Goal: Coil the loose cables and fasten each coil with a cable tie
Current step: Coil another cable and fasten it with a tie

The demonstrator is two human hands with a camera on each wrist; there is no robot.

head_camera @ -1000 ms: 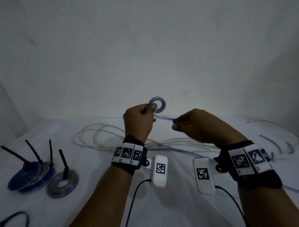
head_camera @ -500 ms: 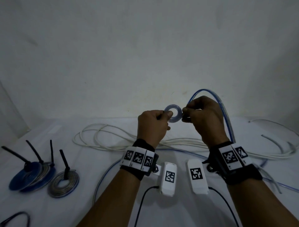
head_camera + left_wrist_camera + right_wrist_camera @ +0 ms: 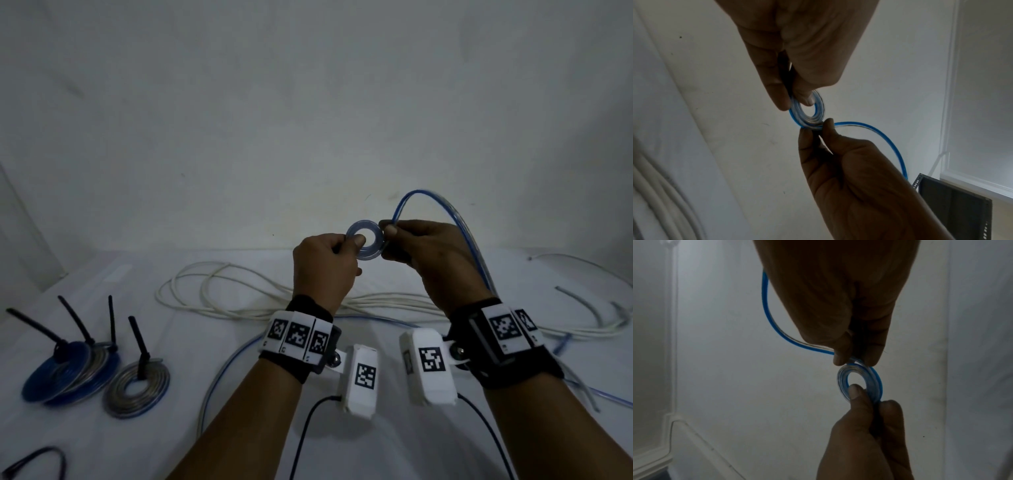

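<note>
A small flat coil of blue and clear cable (image 3: 365, 244) (image 3: 807, 112) (image 3: 859, 382) hangs in the air in front of me. My left hand (image 3: 322, 270) (image 3: 795, 100) pinches its left rim between thumb and fingers. My right hand (image 3: 421, 253) (image 3: 857, 360) pinches the cable at the coil's right rim. From that pinch the loose blue cable (image 3: 442, 212) (image 3: 879, 134) (image 3: 766, 305) arches up and over the right hand, then runs down past the wrist to the table.
Loose white cable (image 3: 239, 291) lies in loops across the table behind my hands. Several tied coils (image 3: 137, 390) with upright black cable ties (image 3: 137, 339) sit at the left. A black loop (image 3: 37, 462) lies at the bottom left corner. More cable ends (image 3: 589, 301) trail at the right.
The right hand, first pulling the cable out low beside the coil, swung up and in to pinch at the coil's rim, throwing the cable into a high arch. Both hands drifted slightly right.
</note>
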